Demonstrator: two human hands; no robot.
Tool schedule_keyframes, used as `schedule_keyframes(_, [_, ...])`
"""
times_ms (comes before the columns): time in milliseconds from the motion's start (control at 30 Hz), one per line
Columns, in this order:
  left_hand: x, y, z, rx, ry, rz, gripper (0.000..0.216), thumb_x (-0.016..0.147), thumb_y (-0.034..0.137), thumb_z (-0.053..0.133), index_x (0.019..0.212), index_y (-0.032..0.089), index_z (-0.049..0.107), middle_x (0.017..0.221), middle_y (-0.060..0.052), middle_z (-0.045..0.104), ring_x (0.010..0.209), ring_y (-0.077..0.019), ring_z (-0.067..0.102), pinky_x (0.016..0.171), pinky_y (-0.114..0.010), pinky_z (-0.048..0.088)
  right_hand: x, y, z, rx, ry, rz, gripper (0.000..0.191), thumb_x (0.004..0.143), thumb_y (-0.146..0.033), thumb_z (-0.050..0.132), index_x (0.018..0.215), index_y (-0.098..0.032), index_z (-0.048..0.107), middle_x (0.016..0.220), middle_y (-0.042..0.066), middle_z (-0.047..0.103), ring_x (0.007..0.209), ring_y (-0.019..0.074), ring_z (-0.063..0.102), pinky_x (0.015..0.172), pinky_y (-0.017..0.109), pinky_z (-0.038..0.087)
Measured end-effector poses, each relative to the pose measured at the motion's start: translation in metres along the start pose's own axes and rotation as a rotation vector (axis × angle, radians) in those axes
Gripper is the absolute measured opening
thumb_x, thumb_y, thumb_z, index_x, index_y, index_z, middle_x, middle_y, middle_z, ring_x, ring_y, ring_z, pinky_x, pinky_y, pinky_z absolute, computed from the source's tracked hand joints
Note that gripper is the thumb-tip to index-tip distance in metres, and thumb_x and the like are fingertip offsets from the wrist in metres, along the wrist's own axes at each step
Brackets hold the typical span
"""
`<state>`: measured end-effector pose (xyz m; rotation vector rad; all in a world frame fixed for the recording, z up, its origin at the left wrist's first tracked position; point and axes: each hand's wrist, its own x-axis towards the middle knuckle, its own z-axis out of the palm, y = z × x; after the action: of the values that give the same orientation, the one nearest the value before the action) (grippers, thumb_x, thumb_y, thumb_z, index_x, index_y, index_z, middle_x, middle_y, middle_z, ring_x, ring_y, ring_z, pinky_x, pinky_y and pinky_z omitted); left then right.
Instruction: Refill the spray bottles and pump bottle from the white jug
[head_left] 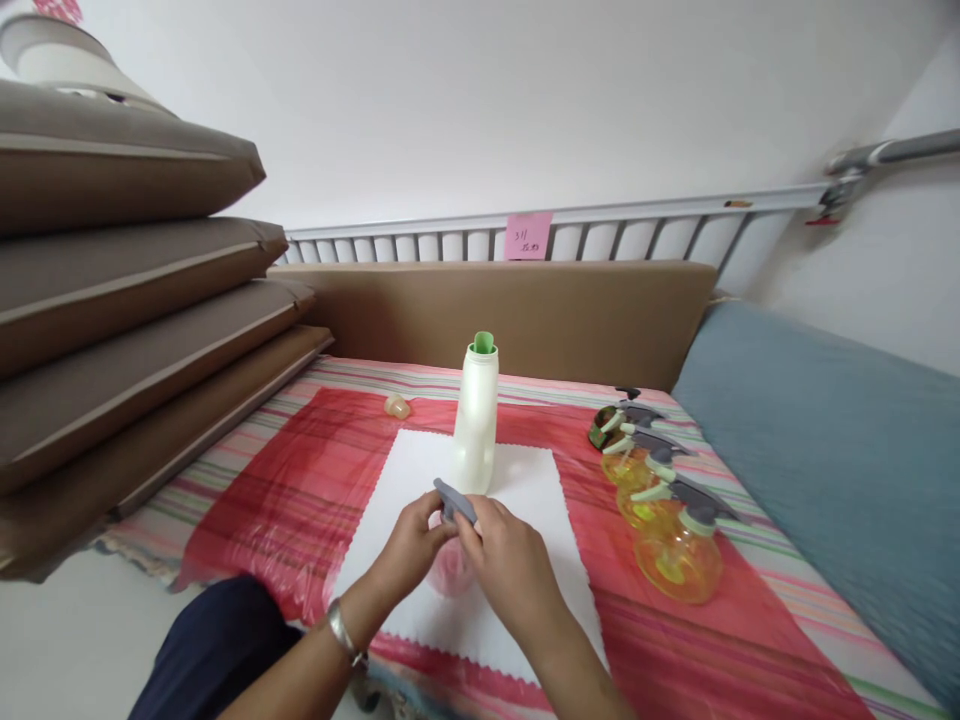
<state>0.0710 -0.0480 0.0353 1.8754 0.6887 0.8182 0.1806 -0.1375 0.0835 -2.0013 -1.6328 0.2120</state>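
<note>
the fingers of the left hand (pixel 411 548) and right hand (pixel 514 560) hold a grey spray head (pixel 454 499) between them; it is over a pink bottle (pixel 450 570), though they hide whether it is seated there; the bottle stands on a white mat (pixel 532 485), just before a tall pale bottle (pixel 477 420); yellow spray bottles (pixel 679 568) stand at right on a red sheet (pixel 262 495).
</note>
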Motion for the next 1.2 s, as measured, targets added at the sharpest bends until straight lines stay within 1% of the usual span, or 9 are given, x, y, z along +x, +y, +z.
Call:
schedule_keyframes(100, [0.000,0.002,0.003,0.082,0.163,-0.022,0.011,0.072,0.023,0.060,0.080,0.016,0.063,0.081,-0.003,0.065,0.081,-0.0206,0.058,0.080,-0.033,0.043,0.001,0.001,0.002,-0.004,-0.005,0.012,0.022,0.090,-0.025,0.042,0.101,-0.022,0.060,0.090,0.004,0.067,0.081,0.0187,0.064,0.064,0.026,0.040])
schedule_keyframes(167, [-0.001,0.001,0.005,0.062,0.202,-0.023,0.015,0.071,0.023,0.062,0.085,0.016,0.062,0.087,-0.004,0.065,0.086,-0.0210,0.058,0.083,-0.033,0.042,0.001,0.002,0.004,-0.004,0.013,-0.005,0.022,0.090,-0.026,0.042,0.101,-0.023,0.060,0.091,0.004,0.067,0.081,0.0183,0.064,0.064,0.025,0.040])
schedule_keyframes(267, [-0.003,0.000,0.002,-0.062,0.055,-0.007,0.026,0.076,0.027,0.058,0.100,0.017,0.060,0.101,-0.006,0.064,0.095,-0.0209,0.056,0.089,-0.033,0.040,0.000,0.002,0.008,0.005,0.042,-0.041,0.022,0.090,-0.027,0.042,0.104,-0.024,0.058,0.094,0.003,0.067,0.081,0.0178,0.064,0.065,0.025,0.039])
schedule_keyframes(367, [-0.002,0.000,-0.003,-0.130,-0.059,0.005,0.026,0.080,0.032,0.056,0.099,0.016,0.062,0.096,-0.006,0.065,0.091,-0.0211,0.056,0.086,-0.032,0.042,0.000,0.004,0.008,0.015,0.044,-0.042,0.022,0.090,-0.027,0.041,0.105,-0.024,0.057,0.093,0.003,0.067,0.080,0.0177,0.064,0.064,0.026,0.039])
schedule_keyframes(533, [0.001,0.000,-0.002,-0.092,0.004,0.017,0.020,0.077,0.032,0.061,0.088,0.015,0.062,0.083,-0.003,0.063,0.082,-0.0189,0.055,0.078,-0.029,0.043,0.002,0.011,0.001,0.009,-0.002,0.000,0.017,0.089,-0.029,0.044,0.099,-0.025,0.057,0.088,0.001,0.067,0.077,0.0183,0.063,0.060,0.025,0.036])
schedule_keyframes(700, [-0.001,-0.004,0.007,0.059,0.183,0.025,0.016,0.075,0.032,0.061,0.074,0.016,0.060,0.074,-0.001,0.059,0.074,-0.0171,0.052,0.071,-0.028,0.042,0.004,0.012,0.002,-0.020,-0.030,0.037,0.017,0.089,-0.029,0.043,0.088,-0.021,0.058,0.085,0.004,0.067,0.074,0.0189,0.063,0.058,0.025,0.035])
schedule_keyframes(833, [-0.003,-0.007,0.006,-0.033,0.077,-0.003,0.019,0.076,0.031,0.061,0.088,0.016,0.062,0.085,-0.004,0.064,0.083,-0.0194,0.056,0.078,-0.031,0.044,0.003,0.013,0.000,0.074,-0.032,0.021,0.020,0.088,-0.030,0.043,0.096,-0.023,0.060,0.088,0.004,0.067,0.077,0.0191,0.062,0.061,0.026,0.038])
schedule_keyframes(1033, [0.002,-0.014,-0.011,-0.169,0.088,-0.032,0.027,0.077,0.028,0.060,0.100,0.016,0.064,0.102,-0.009,0.068,0.097,-0.0241,0.059,0.091,-0.038,0.041,0.005,0.050,0.003,0.482,-0.104,0.030,0.065,0.071,-0.042,0.066,0.130,-0.029,0.042,0.121,0.004,0.057,0.091,0.0186,0.059,0.080,0.032,0.045])
schedule_keyframes(1200, [0.008,-0.017,-0.018,-0.319,0.056,0.004,0.038,0.078,0.027,0.059,0.115,0.019,0.060,0.125,-0.008,0.058,0.118,-0.0256,0.049,0.103,-0.041,0.032,0.012,0.073,0.053,0.576,-0.213,0.004,0.087,0.053,-0.022,0.076,0.132,-0.025,0.040,0.133,0.009,0.047,0.118,0.0273,0.045,0.095,0.041,0.037])
